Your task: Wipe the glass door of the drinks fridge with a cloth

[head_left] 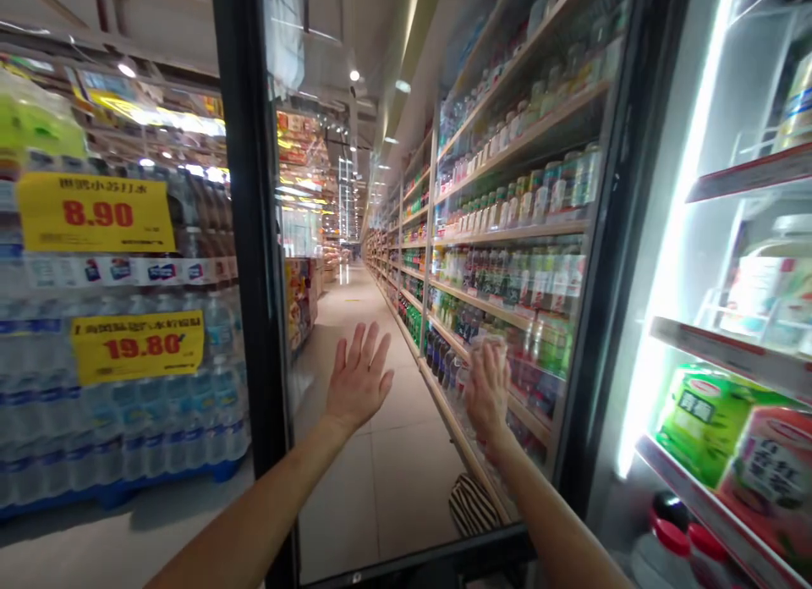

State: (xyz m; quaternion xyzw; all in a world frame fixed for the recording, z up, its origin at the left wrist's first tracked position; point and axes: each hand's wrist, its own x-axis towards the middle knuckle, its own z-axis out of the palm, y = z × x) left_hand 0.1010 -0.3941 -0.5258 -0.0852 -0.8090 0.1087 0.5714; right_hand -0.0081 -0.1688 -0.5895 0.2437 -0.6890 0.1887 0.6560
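Observation:
A glass cooler door (381,521) with a black frame stands swung out in front of me. My left hand (360,377) lies flat against the glass, its fingers spread and holding nothing. To the right, my right hand (487,394) presses a pale, crumpled cloth (490,345) to the pane, fingers bent over it. The cloth looks whitish and thin; most of it is hidden under the hand, which is slightly blurred.
At right is the lit cooler with its shelf edge (729,352), green pouch (704,420) and red-capped bottles (671,538). Stacked water bottles (158,420) with yellow price signs (95,212) stand left. Bottle shelves and an aisle show in the glass, plus a striped item (473,506).

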